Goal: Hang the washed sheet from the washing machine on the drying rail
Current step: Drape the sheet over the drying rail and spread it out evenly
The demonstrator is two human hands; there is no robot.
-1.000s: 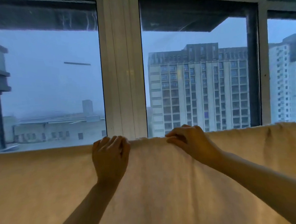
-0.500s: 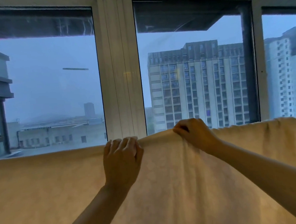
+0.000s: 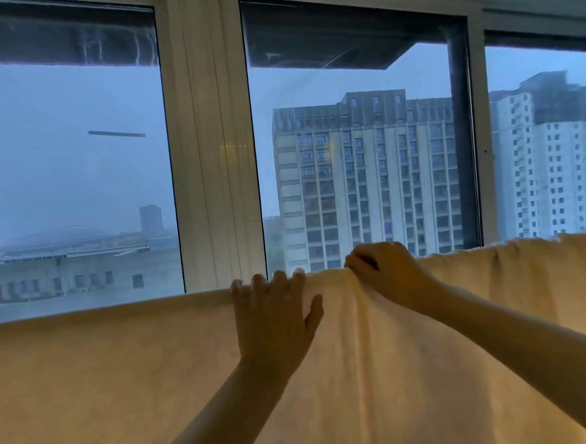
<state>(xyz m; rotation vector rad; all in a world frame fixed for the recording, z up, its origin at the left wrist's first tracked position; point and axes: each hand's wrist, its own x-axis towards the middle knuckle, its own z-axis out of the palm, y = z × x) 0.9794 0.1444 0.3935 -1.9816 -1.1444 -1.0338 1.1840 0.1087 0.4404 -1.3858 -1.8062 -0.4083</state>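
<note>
Left hand (image 3: pixel 273 322) spread flat on the sheet (image 3: pixel 123 386) (top edge) — right hand (image 3: pixel 387 274) pinching its fold

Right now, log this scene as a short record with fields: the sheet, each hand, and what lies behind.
item: cream sheet draped across the whole view, top edge smooth on the left side, wrinkled on the right
support: hidden under the top fold
left: left hand rests flat on the sheet, fingers straight, fingertips at the top edge
right: right hand pinches the top fold, fingers curled
behind: white window frame; tall building outside the glass
</note>
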